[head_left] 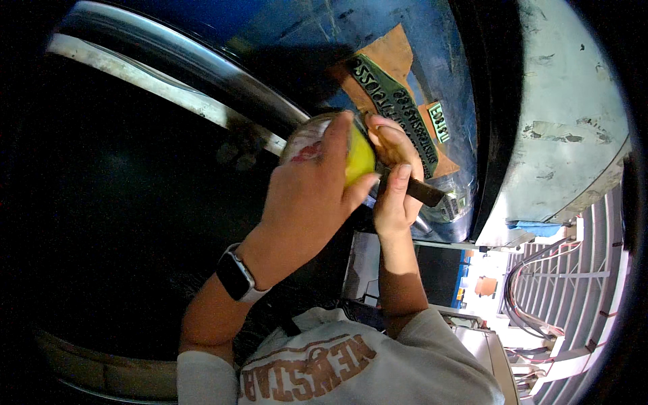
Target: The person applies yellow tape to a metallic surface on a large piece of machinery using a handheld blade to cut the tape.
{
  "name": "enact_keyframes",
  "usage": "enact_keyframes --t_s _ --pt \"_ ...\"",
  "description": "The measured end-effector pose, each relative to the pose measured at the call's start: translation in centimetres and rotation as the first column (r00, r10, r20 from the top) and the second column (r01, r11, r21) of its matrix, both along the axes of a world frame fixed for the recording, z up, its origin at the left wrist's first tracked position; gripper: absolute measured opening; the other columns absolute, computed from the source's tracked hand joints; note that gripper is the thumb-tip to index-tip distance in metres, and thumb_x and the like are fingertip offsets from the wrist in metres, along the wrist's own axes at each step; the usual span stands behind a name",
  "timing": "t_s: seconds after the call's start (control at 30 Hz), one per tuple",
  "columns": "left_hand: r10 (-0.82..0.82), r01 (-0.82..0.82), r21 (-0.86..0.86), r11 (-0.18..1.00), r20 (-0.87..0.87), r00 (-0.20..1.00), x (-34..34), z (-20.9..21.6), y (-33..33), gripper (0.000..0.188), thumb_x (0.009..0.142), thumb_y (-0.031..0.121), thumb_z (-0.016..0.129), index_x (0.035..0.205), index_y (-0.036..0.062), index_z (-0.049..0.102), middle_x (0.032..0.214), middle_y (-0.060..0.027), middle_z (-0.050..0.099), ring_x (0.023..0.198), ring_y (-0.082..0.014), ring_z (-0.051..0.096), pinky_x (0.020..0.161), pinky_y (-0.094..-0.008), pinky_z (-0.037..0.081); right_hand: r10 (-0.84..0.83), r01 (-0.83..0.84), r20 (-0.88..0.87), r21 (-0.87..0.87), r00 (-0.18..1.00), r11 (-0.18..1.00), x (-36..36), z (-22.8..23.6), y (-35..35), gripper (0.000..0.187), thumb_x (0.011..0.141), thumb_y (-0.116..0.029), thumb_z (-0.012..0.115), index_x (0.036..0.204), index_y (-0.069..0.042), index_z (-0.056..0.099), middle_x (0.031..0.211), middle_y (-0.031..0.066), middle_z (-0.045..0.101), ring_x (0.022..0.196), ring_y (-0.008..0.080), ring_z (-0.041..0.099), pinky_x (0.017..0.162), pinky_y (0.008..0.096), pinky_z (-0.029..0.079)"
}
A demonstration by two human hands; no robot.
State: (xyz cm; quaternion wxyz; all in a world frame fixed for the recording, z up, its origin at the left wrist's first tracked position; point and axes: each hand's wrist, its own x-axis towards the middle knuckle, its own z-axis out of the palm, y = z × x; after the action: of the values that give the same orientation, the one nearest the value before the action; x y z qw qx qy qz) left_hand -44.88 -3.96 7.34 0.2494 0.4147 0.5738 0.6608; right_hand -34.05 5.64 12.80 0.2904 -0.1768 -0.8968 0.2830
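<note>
My left hand (304,189), with a watch (236,273) on its wrist, is closed over a round can-like thing (302,147). Its side is pale with a red mark, and the part facing my right hand is bright yellow (360,159); motion blurs it somewhat. Close against it on the right, my right hand (398,158) has its fingers curled. Between that thumb and palm a dark brown flat strip (425,194) sticks out toward the lower right. What lies between the two hands is partly hidden, so I cannot tell whether the strip touches the can.
Behind my hands is a scuffed blue surface (297,40) bearing brown paper (391,50) and a green hand-lettered piece (388,94). A shiny dark rail (196,50) runs at upper left above a pale edge (145,74). Cables (516,297) hang at lower right near a pale panel (567,121).
</note>
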Motion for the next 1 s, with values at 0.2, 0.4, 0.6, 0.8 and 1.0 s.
enact_keyframes --t_s 0.2,0.4,0.6,0.8,1.0 --pt "0.061 -0.061 0.013 0.998 -0.010 0.998 -0.2 -0.4 0.4 0.065 0.082 0.022 0.070 0.134 0.0044 0.035 0.108 -0.0245 0.060 0.094 -0.0447 0.061 0.076 -0.0455 0.052 0.021 -0.023 0.021 0.081 1.000 0.996 -0.1 -0.8 0.5 0.040 0.101 -0.027 0.039 0.118 0.006 0.052 0.125 0.0219 0.054 0.118 0.0323 0.052 0.101 0.0400 0.039" --pt "-0.047 0.051 -0.068 0.996 0.054 0.997 -1.1 -0.5 0.6 0.061 0.083 0.021 0.069 0.131 0.0043 0.036 0.100 -0.0241 0.063 0.092 -0.0453 0.061 0.073 -0.0464 0.052 0.054 -0.054 0.003 0.100 0.999 0.994 -0.3 -2.1 0.7 0.038 0.101 -0.025 0.039 0.118 0.006 0.052 0.121 0.0222 0.057 0.115 0.0331 0.054 0.100 0.0400 0.040" --pt "-0.143 0.129 0.112 0.985 0.130 0.981 -1.7 -1.9 0.5 0.058 0.083 0.016 0.067 0.130 0.0025 0.035 0.099 -0.0254 0.063 0.092 -0.0415 0.063 0.074 -0.0440 0.052 0.089 -0.088 -0.003 0.155 0.996 0.984 -0.3 -2.2 1.2 0.036 0.101 -0.023 0.040 0.117 0.006 0.052 0.119 0.0227 0.057 0.114 0.0337 0.055 0.100 0.0405 0.040" --pt "0.013 -0.013 -0.028 1.000 -0.018 1.000 -1.1 -1.1 0.8 0.053 0.083 0.015 0.066 0.124 -0.0014 0.037 0.098 -0.0276 0.062 0.092 -0.0447 0.061 0.074 -0.0465 0.051 0.046 -0.054 0.048 0.196 0.998 0.979 -0.6 -1.8 1.0 0.033 0.086 0.008 0.042 0.116 0.002 0.053 0.120 0.0195 0.058 0.114 0.0315 0.057 0.098 0.0371 0.043" --pt "0.085 -0.085 -0.017 0.996 -0.017 0.996 -1.1 -0.7 1.3 0.050 0.081 0.016 0.066 0.119 -0.0017 0.039 0.092 -0.0291 0.061 0.089 -0.0472 0.060 0.072 -0.0499 0.049 -0.005 -0.027 0.134 0.237 0.991 0.971 -1.3 -1.9 0.4 0.044 0.101 -0.036 0.038 0.118 0.002 0.055 0.124 0.0168 0.057 0.115 0.0262 0.055 0.097 0.0367 0.043"
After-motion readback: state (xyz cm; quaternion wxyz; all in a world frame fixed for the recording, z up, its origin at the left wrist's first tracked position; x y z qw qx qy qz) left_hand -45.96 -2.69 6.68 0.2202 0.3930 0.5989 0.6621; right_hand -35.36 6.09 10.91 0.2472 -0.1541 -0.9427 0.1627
